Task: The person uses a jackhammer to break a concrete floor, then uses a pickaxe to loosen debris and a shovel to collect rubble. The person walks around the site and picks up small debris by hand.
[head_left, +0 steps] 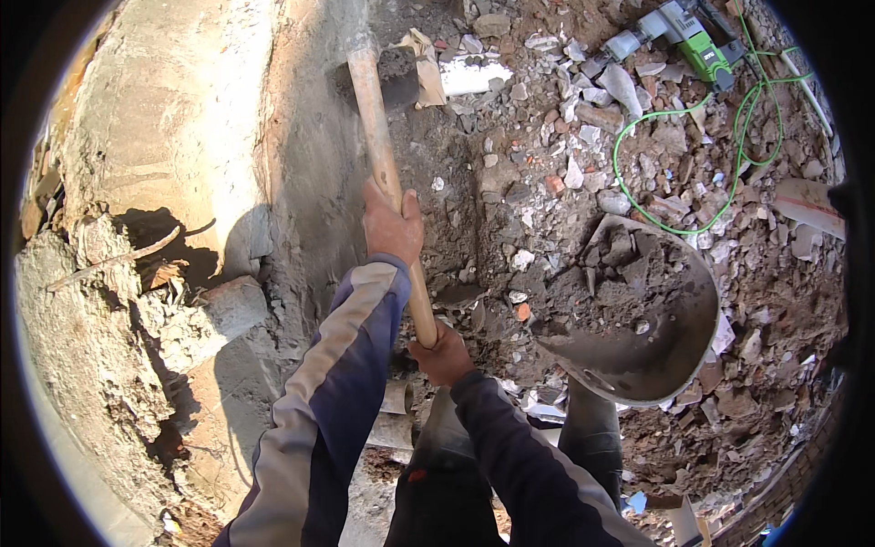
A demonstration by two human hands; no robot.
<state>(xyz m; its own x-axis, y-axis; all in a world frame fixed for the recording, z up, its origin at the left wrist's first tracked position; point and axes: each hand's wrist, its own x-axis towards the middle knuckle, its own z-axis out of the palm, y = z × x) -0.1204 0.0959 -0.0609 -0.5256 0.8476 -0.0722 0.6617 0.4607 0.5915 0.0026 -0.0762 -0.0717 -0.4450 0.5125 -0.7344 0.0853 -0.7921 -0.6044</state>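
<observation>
A hoe (372, 114) with a pale wooden handle slants across the middle of the head view. Its dark, broad blade (397, 78) lies against the soil at the upper middle, partly covered by dirt. My left hand (394, 224) is wrapped round the handle about halfway along. Lower down, near the handle's butt, my right hand (444, 356) grips it too. Right of my hands rests a wide pan (670, 360) with grey-brown soil and bits of rubble heaped toward its far side.
A green and grey power tool (697, 50) lies on rubble at the far right, its green cable (629, 137) looped beside it. A broken concrete ledge (191, 100) runs along the left. Pipe ends (394, 398) show near my boots (591, 424).
</observation>
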